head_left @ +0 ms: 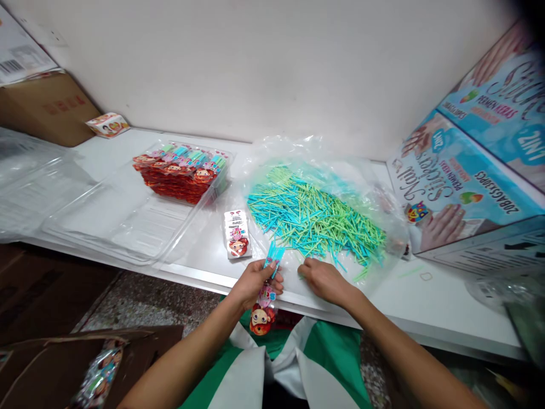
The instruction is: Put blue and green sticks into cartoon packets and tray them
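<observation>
Hands at the near edge of a white table [204, 269], well apart from each other. The left hand [260, 279] is clamped on a bundle of blue sticks [275, 255], the fingers closed around it; a cartoon packet [262, 311] hangs just below the same hand. The right hand [324, 278] has its fingers curled together at the near side of the loose sticks; whether they pinch one cannot be told. Below and left of the left hand, an open brown carton [29, 375] contains a shiny printed packet [100, 375]. Just beyond the left hand lies a stack of printed cards [237, 234]. Beyond the right hand, blue and green loose sticks [315, 213] are heaped on clear plastic sheeting [293, 149]. Farther left, a clear plastic container [114, 227] bears rows of filled red packets [181, 173]. To the right of the right hand stand "Nail Stickers" boxes [464, 187]. Far left, a small orange-and-white box [108, 124] sits beside a cardboard box [49, 108], near the wall [255, 68].
</observation>
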Available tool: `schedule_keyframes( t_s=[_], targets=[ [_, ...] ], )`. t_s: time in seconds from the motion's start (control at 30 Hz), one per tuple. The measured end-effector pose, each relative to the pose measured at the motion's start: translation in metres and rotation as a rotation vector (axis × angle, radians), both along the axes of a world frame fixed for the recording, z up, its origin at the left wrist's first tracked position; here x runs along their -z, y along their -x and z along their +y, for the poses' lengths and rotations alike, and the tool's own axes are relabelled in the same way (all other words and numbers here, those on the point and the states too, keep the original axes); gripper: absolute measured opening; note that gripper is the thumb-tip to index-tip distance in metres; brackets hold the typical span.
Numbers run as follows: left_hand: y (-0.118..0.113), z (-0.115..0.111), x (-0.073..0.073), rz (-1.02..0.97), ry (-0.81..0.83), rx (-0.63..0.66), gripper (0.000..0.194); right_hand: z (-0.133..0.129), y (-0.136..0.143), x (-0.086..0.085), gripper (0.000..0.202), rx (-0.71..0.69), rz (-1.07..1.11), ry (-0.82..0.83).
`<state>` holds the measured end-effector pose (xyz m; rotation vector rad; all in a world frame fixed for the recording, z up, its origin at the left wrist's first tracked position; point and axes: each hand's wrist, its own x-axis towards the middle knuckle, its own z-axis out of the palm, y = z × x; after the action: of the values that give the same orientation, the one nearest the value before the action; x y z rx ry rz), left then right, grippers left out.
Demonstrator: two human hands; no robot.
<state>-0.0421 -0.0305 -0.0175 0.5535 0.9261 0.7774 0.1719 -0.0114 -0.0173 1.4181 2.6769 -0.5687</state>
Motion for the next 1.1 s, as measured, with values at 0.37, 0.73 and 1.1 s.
schedule_keyframes(
  t_s=[0.37, 0.73, 1.1],
  targets=[
    [-0.009, -0.003, -0.006, -0.019, -0.024, 0.059, 0.032, 0.021, 0.015, -0.021, 0.025, 0.428, 0.867, 0.033],
    [-0.012, -0.004, -0.007, -0.031, -0.058, 0.094, 0.032, 0.024, 0.048, -0.028, 0.022, 0.648, 1.256, 0.077],
    [-0.011, -0.004, -0.007, -0.066, -0.079, 0.089, 0.031, 0.017, 0.05, -0.025, 0.02, 0.615, 1.165, 0.079]
  ],
)
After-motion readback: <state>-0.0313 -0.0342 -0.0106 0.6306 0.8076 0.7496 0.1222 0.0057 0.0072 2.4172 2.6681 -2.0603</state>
